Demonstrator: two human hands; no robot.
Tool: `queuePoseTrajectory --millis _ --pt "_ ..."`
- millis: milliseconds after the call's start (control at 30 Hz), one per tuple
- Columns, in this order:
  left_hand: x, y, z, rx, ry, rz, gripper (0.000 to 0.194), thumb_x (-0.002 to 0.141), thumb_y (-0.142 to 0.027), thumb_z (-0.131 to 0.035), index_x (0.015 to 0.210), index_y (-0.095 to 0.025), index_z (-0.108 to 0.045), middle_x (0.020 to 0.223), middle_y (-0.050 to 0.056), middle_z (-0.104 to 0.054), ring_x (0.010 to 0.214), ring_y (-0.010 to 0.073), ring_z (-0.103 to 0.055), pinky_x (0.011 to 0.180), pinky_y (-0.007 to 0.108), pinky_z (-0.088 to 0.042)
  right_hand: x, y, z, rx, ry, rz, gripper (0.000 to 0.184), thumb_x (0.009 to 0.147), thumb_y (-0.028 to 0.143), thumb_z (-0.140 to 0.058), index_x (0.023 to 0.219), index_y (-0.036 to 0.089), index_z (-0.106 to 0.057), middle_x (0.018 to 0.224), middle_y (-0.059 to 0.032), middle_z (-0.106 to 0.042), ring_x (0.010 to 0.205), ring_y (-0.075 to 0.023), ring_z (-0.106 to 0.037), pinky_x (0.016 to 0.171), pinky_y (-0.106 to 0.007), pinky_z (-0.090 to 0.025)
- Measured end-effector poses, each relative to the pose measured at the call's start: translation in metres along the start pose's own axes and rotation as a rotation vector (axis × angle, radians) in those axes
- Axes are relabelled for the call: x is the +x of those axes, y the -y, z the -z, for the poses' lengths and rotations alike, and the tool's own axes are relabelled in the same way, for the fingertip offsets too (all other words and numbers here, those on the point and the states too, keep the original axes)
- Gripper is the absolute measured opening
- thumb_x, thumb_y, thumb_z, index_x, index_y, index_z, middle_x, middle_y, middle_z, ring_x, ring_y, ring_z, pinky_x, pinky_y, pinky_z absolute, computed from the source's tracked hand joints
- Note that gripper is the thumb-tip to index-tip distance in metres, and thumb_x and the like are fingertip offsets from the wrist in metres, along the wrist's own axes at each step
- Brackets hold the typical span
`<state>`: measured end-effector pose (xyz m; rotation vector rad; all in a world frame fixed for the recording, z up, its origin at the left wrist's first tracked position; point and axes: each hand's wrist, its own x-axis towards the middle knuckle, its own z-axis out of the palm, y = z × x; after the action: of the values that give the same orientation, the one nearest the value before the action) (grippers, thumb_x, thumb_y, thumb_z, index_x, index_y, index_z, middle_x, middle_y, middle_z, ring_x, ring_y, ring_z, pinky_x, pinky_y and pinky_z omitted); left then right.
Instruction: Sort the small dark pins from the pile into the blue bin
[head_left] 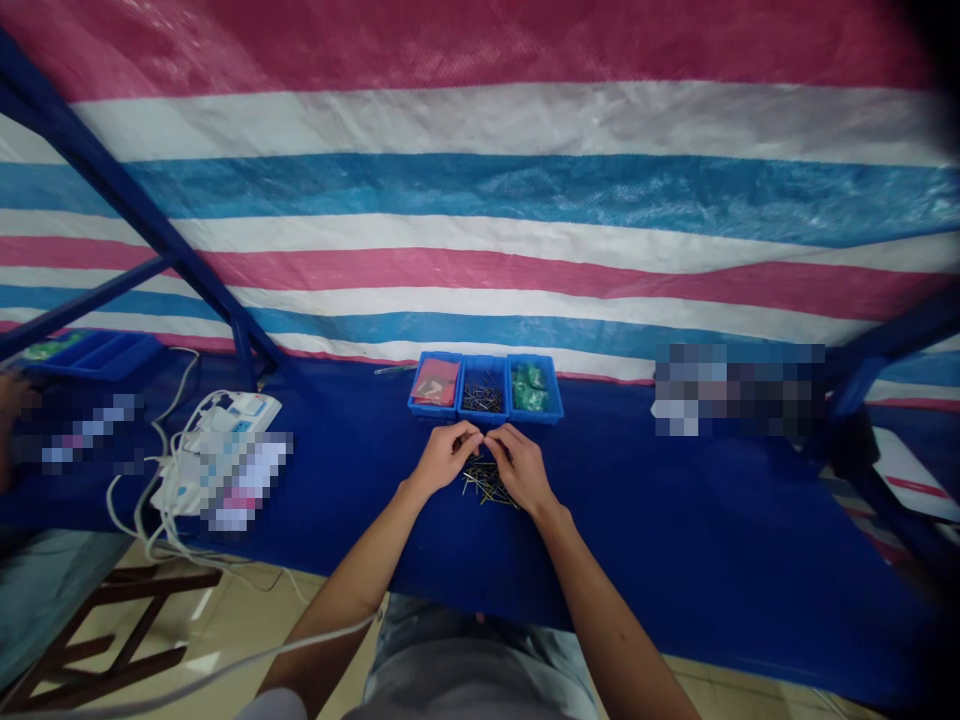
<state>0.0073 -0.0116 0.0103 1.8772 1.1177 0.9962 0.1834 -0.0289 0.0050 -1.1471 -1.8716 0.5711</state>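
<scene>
My left hand (448, 455) and my right hand (521, 466) meet fingertip to fingertip over the blue table, both closed in a pinch. Whatever sits between the fingertips is too small to make out. Just below them lies a loose pile of thin metal pins (491, 484), partly covered by my right hand. Beyond my hands stand three blue bins side by side. The left bin (433, 411) holds something pink with small pale pieces on it. More dark thin pins (484, 395) fill the middle one, and green pieces in clear wrapping (531, 388) lie in the right one.
White power strips (217, 445) with tangled cables lie on the left of the blue table (637, 560). Farther left are another blue tray (105, 357) and another person's hand (11, 410). A striped plastic sheet (480, 200) hangs behind; blue metal bars (142, 210) slant at the side.
</scene>
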Motion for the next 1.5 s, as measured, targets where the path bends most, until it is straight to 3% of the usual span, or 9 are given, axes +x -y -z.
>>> queuePoseTrajectory --millis 533,1200,1267,1400,1500 --pt "0.001 -0.001 0.0 -0.008 -0.006 0.0 0.028 0.096 -0.035 -0.054 0.081 -0.014 -0.066 0.067 0.0 -0.066 0.059 0.0113 -0.056 0.062 0.022 -0.04 -0.001 -0.008 -0.001 -0.061 0.03 -0.03 0.04 0.104 0.038 -0.037 0.071 0.021 -0.048 0.064 0.0017 -0.05 0.059 -0.0133 -0.048 0.061 -0.026 -0.035" --pt "0.001 0.002 0.0 -0.013 0.0 0.008 0.03 0.097 -0.037 -0.053 0.082 -0.015 -0.065 0.069 0.0 -0.066 0.061 0.0117 -0.056 0.063 0.022 -0.041 -0.001 -0.011 0.002 -0.009 0.018 -0.085 0.051 0.104 0.044 -0.035 0.061 0.02 -0.049 0.055 0.0018 -0.05 0.052 -0.0127 -0.049 0.058 -0.026 -0.037" --pt "0.001 0.002 0.0 -0.018 -0.017 0.022 0.031 0.097 -0.038 -0.051 0.082 -0.015 -0.065 0.068 0.001 -0.065 0.061 0.0118 -0.056 0.063 0.022 -0.041 -0.001 -0.01 0.004 0.001 -0.003 -0.092 0.046 0.103 0.044 -0.039 0.067 0.02 -0.055 0.058 0.0015 -0.054 0.054 -0.013 -0.051 0.059 -0.026 -0.039" --pt "0.001 0.001 0.001 -0.013 -0.015 0.029 0.033 0.097 -0.04 -0.05 0.083 -0.015 -0.065 0.069 0.001 -0.066 0.061 0.0121 -0.056 0.063 0.022 -0.042 -0.001 -0.008 0.003 0.049 -0.069 -0.084 0.024 0.096 0.043 -0.055 0.097 0.021 -0.066 0.078 -0.0011 -0.067 0.061 -0.014 -0.056 0.062 -0.026 -0.045" --pt "0.001 0.001 0.001 -0.011 -0.017 0.027 0.033 0.097 -0.04 -0.051 0.081 -0.014 -0.065 0.069 0.001 -0.065 0.061 0.012 -0.056 0.064 0.022 -0.042 -0.001 -0.009 0.0 0.058 -0.073 -0.039 0.022 0.095 0.04 -0.056 0.099 0.022 -0.068 0.086 -0.0038 -0.068 0.068 -0.0163 -0.06 0.067 -0.028 -0.048"
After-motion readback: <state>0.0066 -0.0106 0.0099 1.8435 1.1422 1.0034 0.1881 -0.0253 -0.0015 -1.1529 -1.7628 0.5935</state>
